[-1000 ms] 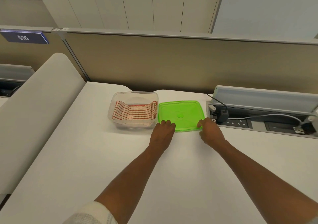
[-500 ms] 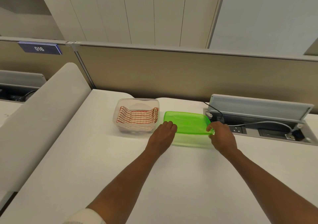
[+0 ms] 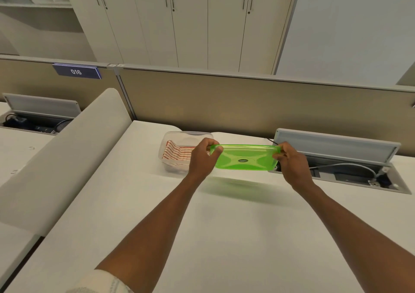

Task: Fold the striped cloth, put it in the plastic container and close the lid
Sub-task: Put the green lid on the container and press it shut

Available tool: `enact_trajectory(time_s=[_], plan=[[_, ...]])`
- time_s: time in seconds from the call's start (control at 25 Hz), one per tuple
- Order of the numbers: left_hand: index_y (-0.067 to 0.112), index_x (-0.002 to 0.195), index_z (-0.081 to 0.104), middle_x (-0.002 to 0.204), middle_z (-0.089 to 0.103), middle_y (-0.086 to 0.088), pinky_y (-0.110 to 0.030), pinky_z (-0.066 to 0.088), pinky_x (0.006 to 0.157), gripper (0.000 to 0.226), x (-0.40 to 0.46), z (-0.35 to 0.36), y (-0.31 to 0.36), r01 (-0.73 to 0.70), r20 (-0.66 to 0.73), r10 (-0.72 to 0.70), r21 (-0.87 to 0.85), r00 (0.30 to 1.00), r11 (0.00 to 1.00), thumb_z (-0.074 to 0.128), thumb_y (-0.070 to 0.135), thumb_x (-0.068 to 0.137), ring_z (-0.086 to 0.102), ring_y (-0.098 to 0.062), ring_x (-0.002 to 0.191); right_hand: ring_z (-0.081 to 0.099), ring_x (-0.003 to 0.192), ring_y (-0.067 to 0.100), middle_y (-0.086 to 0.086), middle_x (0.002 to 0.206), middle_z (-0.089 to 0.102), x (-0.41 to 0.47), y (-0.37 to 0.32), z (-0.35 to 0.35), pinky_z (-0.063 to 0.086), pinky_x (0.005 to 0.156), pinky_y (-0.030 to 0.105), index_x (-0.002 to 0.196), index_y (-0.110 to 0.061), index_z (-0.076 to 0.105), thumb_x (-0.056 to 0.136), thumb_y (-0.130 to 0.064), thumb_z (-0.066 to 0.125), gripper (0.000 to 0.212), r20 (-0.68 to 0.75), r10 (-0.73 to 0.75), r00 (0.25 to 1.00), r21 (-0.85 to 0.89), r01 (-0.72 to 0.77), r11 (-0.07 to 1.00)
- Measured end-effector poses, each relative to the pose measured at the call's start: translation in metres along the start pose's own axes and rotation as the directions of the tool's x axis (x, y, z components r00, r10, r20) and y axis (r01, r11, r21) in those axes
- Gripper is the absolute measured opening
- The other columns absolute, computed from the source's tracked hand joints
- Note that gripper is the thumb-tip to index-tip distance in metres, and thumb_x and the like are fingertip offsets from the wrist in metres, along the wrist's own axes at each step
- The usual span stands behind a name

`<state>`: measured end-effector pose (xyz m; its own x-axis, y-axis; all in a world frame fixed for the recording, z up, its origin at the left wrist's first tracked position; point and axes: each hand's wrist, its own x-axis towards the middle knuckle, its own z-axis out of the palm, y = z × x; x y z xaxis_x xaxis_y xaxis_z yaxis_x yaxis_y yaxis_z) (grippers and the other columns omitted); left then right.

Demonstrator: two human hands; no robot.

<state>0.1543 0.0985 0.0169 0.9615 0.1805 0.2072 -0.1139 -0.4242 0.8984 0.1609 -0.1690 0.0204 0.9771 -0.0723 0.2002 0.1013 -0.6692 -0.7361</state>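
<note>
Surface: white desk [image 3: 224, 236] at an office partition.
Done: striped cloth [image 3: 177, 153] lies folded inside the plastic container [image 3: 166, 157].
Hands: left hand [image 3: 202, 160] and right hand [image 3: 292, 164] pinch the green lid [image 3: 244, 157] by its ends, above the desk.
Left: seat and press the lid.

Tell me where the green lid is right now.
In the head view the green lid is held up off the white desk between the left hand and right hand, just right of the open plastic container holding the striped cloth.
</note>
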Motion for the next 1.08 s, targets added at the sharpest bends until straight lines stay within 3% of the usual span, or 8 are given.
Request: enact_trajectory(time_s=[0.08, 0.16, 0.32, 0.52, 0.68, 0.84, 0.96, 1.08], plan=[[0.008, 0.102, 0.064, 0.097, 0.071, -0.006, -0.035, 0.052, 0.082, 0.022, 0.004, -0.011, -0.002, 0.109, -0.027, -0.112, -0.096, 0.993, 0.989, 0.072, 0.021, 0.085, 0.066, -0.024, 0.089, 0.056, 0.07, 0.03, 0.006, 0.075, 0.062, 0.006, -0.012, 0.001, 0.044, 0.063, 0.036, 0.088, -0.018, 0.053, 0.089, -0.01, 0.059, 0.01, 0.005, -0.001, 1.0, 0.034, 0.001, 0.999], [0.007, 0.108, 0.063, 0.101, 0.072, -0.01, -0.042, 0.054, 0.086, 0.026, 0.006, -0.022, -0.008, 0.153, -0.027, -0.157, -0.103, 0.987, 0.983, 0.071, 0.017, 0.085, 0.067, -0.027, 0.093, 0.062, 0.073, 0.03, 0.008, 0.077, 0.064, 0.012, -0.024, 0.005, 0.052, 0.067, 0.04, 0.092, -0.012, 0.055, 0.091, -0.011, 0.059, 0.004, -0.022, 0.014, 1.0, 0.118, -0.011, 0.993], [0.012, 0.117, 0.06, 0.099, 0.071, -0.01, -0.043, 0.055, 0.083, 0.033, 0.009, -0.043, -0.021, 0.182, -0.06, -0.186, -0.067, 0.981, 0.981, 0.068, 0.011, 0.085, 0.068, -0.027, 0.09, 0.067, 0.056, 0.003, 0.002, 0.081, 0.07, 0.023, -0.053, 0.024, 0.056, 0.05, 0.022, 0.105, -0.014, 0.055, 0.088, -0.011, 0.067, 0.021, -0.072, 0.097, 0.993, 0.35, -0.066, 0.935], [0.026, 0.119, 0.058, 0.092, 0.07, -0.002, -0.036, 0.052, 0.078, 0.037, 0.023, -0.077, -0.037, 0.233, -0.14, -0.227, 0.027, 0.964, 0.972, 0.066, 0.017, 0.084, 0.066, -0.023, 0.086, 0.07, 0.075, 0.023, 0.009, 0.097, 0.07, 0.031, -0.081, 0.066, 0.059, 0.061, 0.034, 0.118, -0.019, 0.058, 0.083, -0.002, 0.069, 0.04, 0.018, 0.125, 0.992, 0.45, -0.12, 0.885], [0.022, 0.123, 0.058, 0.1, 0.071, -0.006, -0.033, 0.05, 0.079, 0.036, 0.037, -0.101, -0.056, 0.223, -0.168, -0.198, 0.148, 0.966, 0.963, 0.064, 0.02, 0.087, 0.065, -0.024, 0.088, 0.066, 0.08, 0.024, 0.007, 0.092, 0.063, 0.037, -0.091, 0.105, 0.057, 0.074, 0.035, 0.139, -0.029, 0.05, 0.085, -0.013, 0.069, 0.059, 0.116, 0.131, 0.985, 0.299, -0.16, 0.941], [0.014, 0.13, 0.056, 0.109, 0.069, -0.009, -0.038, 0.05, 0.085, 0.041, 0.047, -0.108, -0.076, 0.139, -0.165, -0.093, 0.289, 0.982, 0.947, 0.06, 0.024, 0.09, 0.062, -0.028, 0.1, 0.059, 0.08, 0.025, -0.002, 0.076, 0.056, 0.044, -0.101, 0.141, 0.05, 0.082, 0.034, 0.138, -0.029, 0.05, 0.087, -0.021, 0.065, 0.053, 0.149, 0.092, 0.984, 0.124, -0.111, 0.986], [0.013, 0.134, 0.052, 0.115, 0.066, -0.011, -0.043, 0.047, 0.092, 0.048, 0.055, -0.108, -0.091, 0.192, -0.191, -0.128, 0.369, 0.973, 0.909, 0.061, 0.031, 0.09, 0.059, -0.032, 0.109, 0.06, 0.102, 0.033, 0.01, 0.098, 0.065, 0.054, -0.105, 0.165, 0.046, 0.088, 0.035, 0.136, -0.016, 0.049, 0.089, -0.026, 0.062, 0.049, 0.181, 0.131, 0.975, -0.04, -0.126, 0.991], [0.013, 0.133, 0.051, 0.116, 0.066, -0.011, -0.043, 0.044, 0.09, 0.05, 0.059, -0.101, -0.101, 0.255, -0.217, -0.166, 0.49, 0.962, 0.834, 0.057, 0.038, 0.09, 0.06, -0.034, 0.109, 0.054, 0.114, 0.038, 0.021, 0.118, 0.057, 0.063, -0.105, 0.185, 0.045, 0.091, 0.039, 0.136, -0.01, 0.046, 0.092, -0.031, 0.06, 0.051, 0.181, 0.244, 0.953, -0.162, -0.216, 0.963]])
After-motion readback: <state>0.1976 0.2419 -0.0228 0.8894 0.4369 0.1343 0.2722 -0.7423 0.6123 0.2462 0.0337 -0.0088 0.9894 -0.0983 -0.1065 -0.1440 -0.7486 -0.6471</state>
